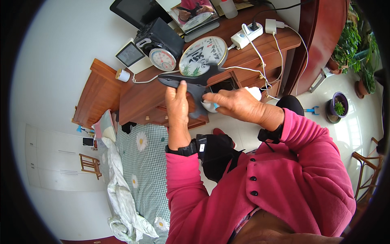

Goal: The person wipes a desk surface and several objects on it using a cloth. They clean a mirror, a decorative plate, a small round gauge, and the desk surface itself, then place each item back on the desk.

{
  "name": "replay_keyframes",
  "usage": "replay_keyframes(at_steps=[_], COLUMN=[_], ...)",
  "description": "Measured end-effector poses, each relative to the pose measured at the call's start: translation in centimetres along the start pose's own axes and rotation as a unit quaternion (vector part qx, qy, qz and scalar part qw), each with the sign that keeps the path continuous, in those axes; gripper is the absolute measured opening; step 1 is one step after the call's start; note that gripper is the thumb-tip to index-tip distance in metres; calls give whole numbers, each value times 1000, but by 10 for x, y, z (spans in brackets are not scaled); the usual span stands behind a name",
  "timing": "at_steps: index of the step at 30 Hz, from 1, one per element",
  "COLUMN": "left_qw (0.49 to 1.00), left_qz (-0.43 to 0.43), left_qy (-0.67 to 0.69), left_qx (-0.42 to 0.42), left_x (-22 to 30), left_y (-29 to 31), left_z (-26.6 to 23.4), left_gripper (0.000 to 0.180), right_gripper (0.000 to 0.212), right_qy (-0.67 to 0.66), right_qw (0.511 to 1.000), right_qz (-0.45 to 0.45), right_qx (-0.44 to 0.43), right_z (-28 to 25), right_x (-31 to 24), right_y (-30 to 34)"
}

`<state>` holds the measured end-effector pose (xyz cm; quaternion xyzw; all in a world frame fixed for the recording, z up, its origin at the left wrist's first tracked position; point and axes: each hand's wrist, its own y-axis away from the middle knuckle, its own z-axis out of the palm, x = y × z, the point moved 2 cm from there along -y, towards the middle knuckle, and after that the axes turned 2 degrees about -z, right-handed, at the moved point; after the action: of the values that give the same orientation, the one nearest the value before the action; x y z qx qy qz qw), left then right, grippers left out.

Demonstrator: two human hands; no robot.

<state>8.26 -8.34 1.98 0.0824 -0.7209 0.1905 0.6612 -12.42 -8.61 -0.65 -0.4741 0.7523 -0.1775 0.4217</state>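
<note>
Wooden desk (138, 95) is filling the upper middle of the frame, crowded with a round decorated plate (202, 55). Left hand (177, 106) is closing its fingers around a black stand (191, 83) at centre; right hand (237, 105) is pinching its lower part. A slipping stand could be knocking the plate down.

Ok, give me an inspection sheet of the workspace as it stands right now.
Surface: brown wooden desk, drawers below, one open.
Job's things: dark plastic stand held up over the desk; small white object, kind unclear.
Clutter: round decorated plate, round dial gauge, black box, white roll, framed picture.
Grippers: left hand grips the stand; right hand pinches at the white object beside the stand.
Cables: white power strip with white leads trailing over the desk edge.
Surroundings: checked bedspread, potted plants, tiled floor.
</note>
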Motion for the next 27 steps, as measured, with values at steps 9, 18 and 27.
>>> replay_keyframes(at_steps=[9,18,27], left_qw=[999,997,996], left_qz=[41,51,28], left_qy=[-12,-54,-49], left_qx=[-14,-34,64], left_x=[-12,-7,23], left_y=[-2,3,2], left_z=[-10,-34,-101], left_gripper=[18,14,13], right_gripper=[40,29,28], right_qy=[-64,-126,-283], right_qw=[981,978,868], right_qz=[163,166,408], right_qx=[79,21,-10], right_z=[-14,-15,-62], right_x=[36,33,75], right_y=[-7,1,27])
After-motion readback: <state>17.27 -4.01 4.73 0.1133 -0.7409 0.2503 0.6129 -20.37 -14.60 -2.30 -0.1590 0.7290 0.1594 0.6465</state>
